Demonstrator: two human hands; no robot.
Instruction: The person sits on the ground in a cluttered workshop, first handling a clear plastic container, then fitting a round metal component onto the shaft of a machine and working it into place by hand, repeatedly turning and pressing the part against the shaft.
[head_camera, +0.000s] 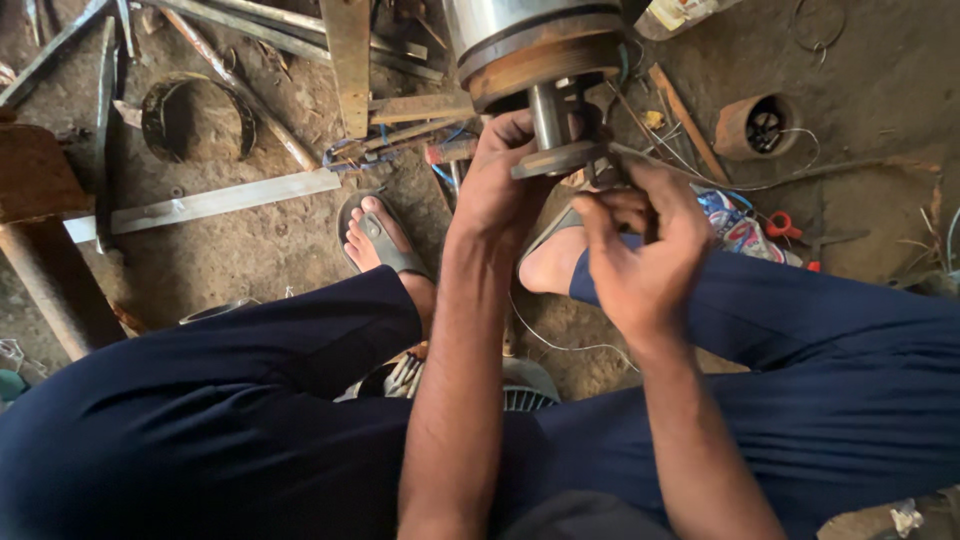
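The biggest thing in view is the motor body at the top – a smooth steel cylinder with a rusty brown band round its lower end, from which a plain round shaft juts toward the person. On that shaft sits a flat grey metal flange, dull and gritty. The left hand is wrapped around the shaft and the near edge of the flange, fingers curled tight against them. The right hand is bunched just beside the flange's right edge, fingertips pinched together on something small; what it is I cannot tell, since the fingers hide it. Thin stiff wires trail from the motor's end across the dirt floor, past a flat steel bar, a rusty ring and a short rusty pipe stub. The person's sandalled foot lies directly below the work. As I judge it, the risks are 2: the heavy motor looks propped at a tilt, so a hard pull on the flange could shift it toward the foot – and the fingers closed around the flange's thin edge could be nipped if it slides suddenly along the shaft. Loose wires near the right hand could also snag.
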